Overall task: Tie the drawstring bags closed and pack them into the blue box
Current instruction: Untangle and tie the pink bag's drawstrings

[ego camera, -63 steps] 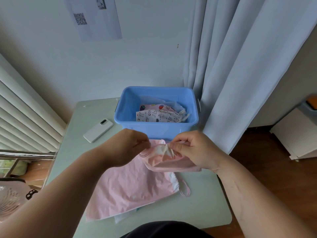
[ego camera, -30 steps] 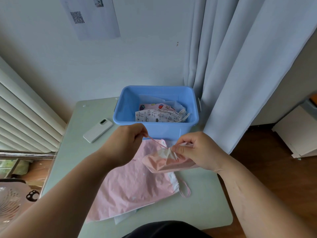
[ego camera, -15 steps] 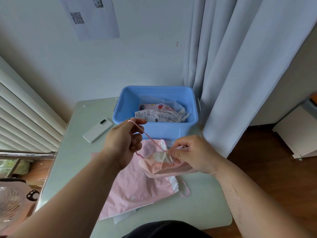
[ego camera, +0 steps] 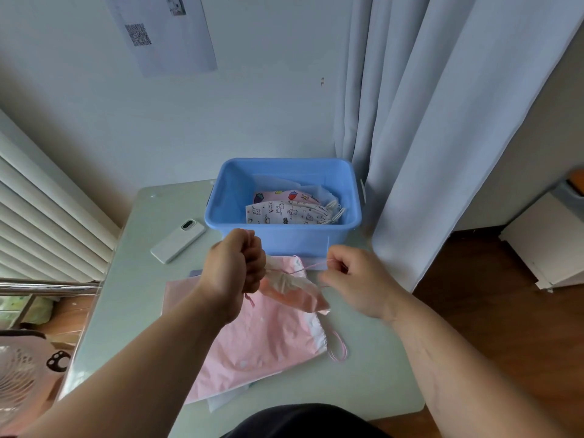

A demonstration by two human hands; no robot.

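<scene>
Pink drawstring (ego camera: 311, 267) pulls taut before the blue box (ego camera: 218, 216), left hand (ego camera: 232, 270) fisted on one end, right hand (ego camera: 357, 279) pinching the other, cinching the bag (ego camera: 297, 294).

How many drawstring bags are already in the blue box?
2 show in the blue box: a cat-print bag at the front and a fruit-print bag behind it. Pale fabric underneath may hide more.

Pink cord (ego camera: 311, 267) of small pink bag (ego camera: 300, 295) between left hand (ego camera: 234, 267) and right hand (ego camera: 357, 279), near blue box (ego camera: 284, 240).
</scene>
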